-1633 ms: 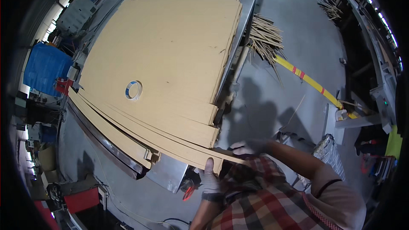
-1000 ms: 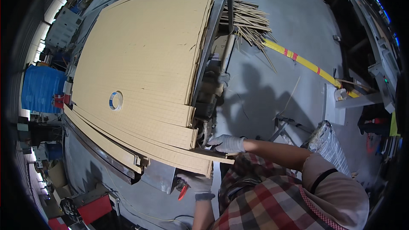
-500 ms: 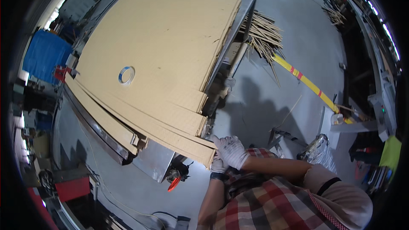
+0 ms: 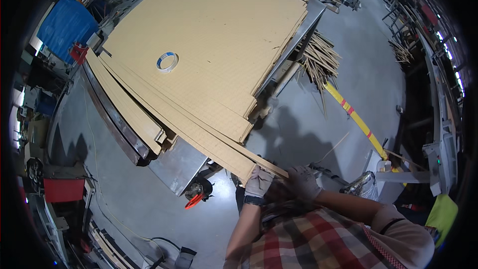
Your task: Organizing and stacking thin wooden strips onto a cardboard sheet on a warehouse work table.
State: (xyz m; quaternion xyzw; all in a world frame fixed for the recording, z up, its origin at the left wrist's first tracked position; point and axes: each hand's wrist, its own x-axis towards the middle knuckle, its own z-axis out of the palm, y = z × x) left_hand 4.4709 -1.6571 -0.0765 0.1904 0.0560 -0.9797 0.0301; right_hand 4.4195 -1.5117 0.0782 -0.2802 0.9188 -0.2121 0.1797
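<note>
A big stack of thin tan boards point(image 4: 209, 45) lies on a metal table point(image 4: 174, 167). One long narrow strip point(image 4: 199, 129) runs diagonally off the stack toward me. My left hand point(image 4: 258, 180), in a grey glove, grips the near end of that strip. My right hand point(image 4: 302, 182), also gloved, is closed on the strip's tip just beside it. A roll of tape point(image 4: 167, 62) with a blue rim rests on top of the stack.
A bundle of thin wooden sticks point(image 4: 318, 60) leans off the table's far side. A yellow and red floor stripe point(image 4: 356, 119) crosses the grey concrete. A blue tarp point(image 4: 64, 25) sits at the left. An orange-handled tool point(image 4: 195, 195) lies under the table corner.
The view has swung about while both hands stayed at the near corner of the stack. The hands now hold the end of the long strip, close together.
</note>
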